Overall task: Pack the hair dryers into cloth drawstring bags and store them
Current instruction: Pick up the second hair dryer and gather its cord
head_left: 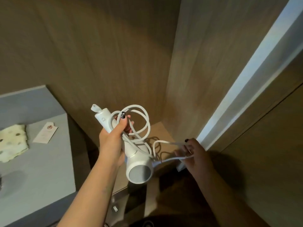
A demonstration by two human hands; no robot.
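A left hand (114, 135) closes its grip around the handle of a white hair dryer (134, 159), thumb pressed along the top and fingers wrapped beneath, pinning loops of the white power cord (144, 122) against the handle. The dryer hangs inverted in mid-air: handle pointing up and away, round grey rear grille facing the camera just below the wrist. About 2 coils of cord ring the fingers, standing clear above the hand.

The right hand (195, 154) pinches a stretch of the same cord between thumb and fingertips, a narrow grip holding the line taut as it runs leftward to the dryer's body. Dark polish shows on the nails of both hands.

Both bare forearms reach in from the bottom edge, the left rising steeply, the right angled inward from the lower right, hand held lower than the left.

Behind them stand brown wood-grain panels and a pale shelf (157, 136) in the corner. To the left, a grey table (49, 161) carries a cream spotted cloth (11, 143) and, near it, a small card (45, 133).
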